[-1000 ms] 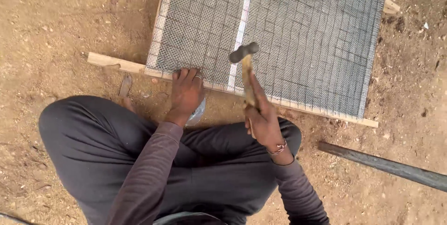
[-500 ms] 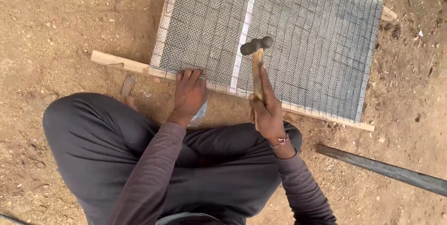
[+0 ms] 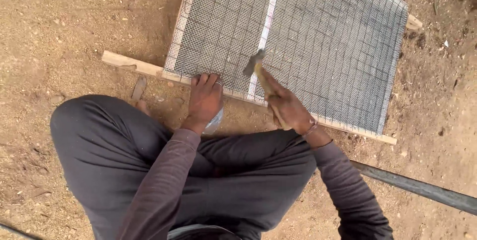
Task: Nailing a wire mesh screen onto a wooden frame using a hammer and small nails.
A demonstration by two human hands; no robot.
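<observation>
- Hammer (image 3: pixel 254 66) in the right hand (image 3: pixel 288 108): fist wrapped tight round the wooden handle, blurred head tipped up and to the left, hanging over the mesh just above the near wooden strip.
- Hammer's long axis runs from the right hand up and leftward, ending over the pale stripe that crosses the mesh.
- Left hand (image 3: pixel 204 98) lies flat, fingers spread and pressed on the near edge of the wire mesh (image 3: pixel 323 46) where it overlaps the wooden strip (image 3: pixel 134 66). It grips nothing; a ring shows on one finger.
- Hands are apart, side by side along the same strip, left hand to the left of the hammer head, with a short stretch of mesh edge between them.
- Wooden strip lies across in front of the person, long axis left to right and sloping down toward the right; its left end sticks out past the mesh.
- Mesh sheet spreads away from the person on the bare dirt ground (image 3: pixel 59 31), beyond both hands.
- Right hand is the nearer one to the spot under the hammer head; whether a nail stands there I cannot tell.
- Person sits cross-legged, knees just short of the strip. A small pale object (image 3: pixel 215 121) peeks out under the left wrist; a dark pipe (image 3: pixel 422 189) lies on the ground to the right, well clear.
</observation>
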